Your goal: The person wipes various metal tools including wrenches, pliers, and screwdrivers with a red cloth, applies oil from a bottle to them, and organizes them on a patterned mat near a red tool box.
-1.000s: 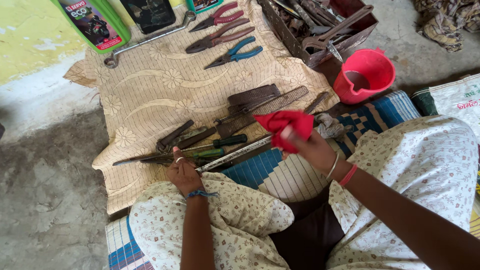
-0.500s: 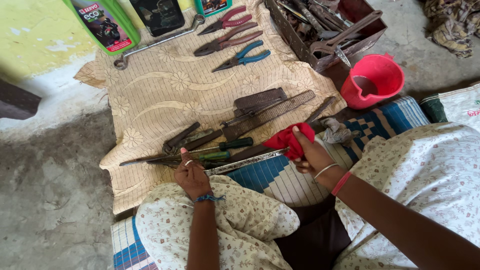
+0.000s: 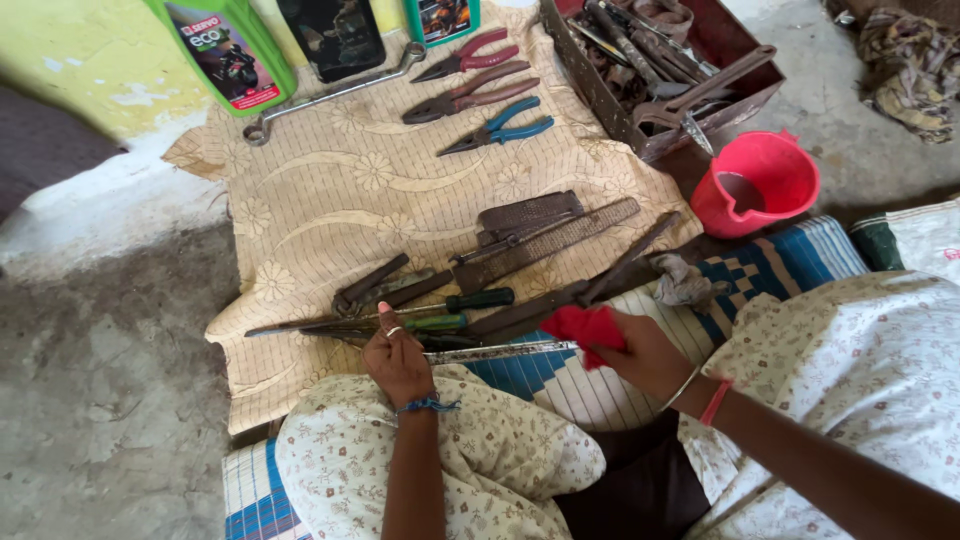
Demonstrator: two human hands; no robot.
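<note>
Right hand [image 3: 640, 355] grips a red cloth [image 3: 585, 328] wrapped over a long file [image 3: 490, 351] lying left-right, left hand [image 3: 398, 358] pinching it

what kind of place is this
Probably an informal floor-level tool or repair workspace. Worn hand tools lie on a patterned cloth over bare concrete, a metal toolbox holds rusty tools, and oil bottles stand by the wall. The right hand holds a red rag.

The left hand [image 3: 398, 358] grips a long metal file [image 3: 500, 351] at one end. The right hand [image 3: 640, 355] presses a red cloth [image 3: 585, 328] against its other end.
</note>
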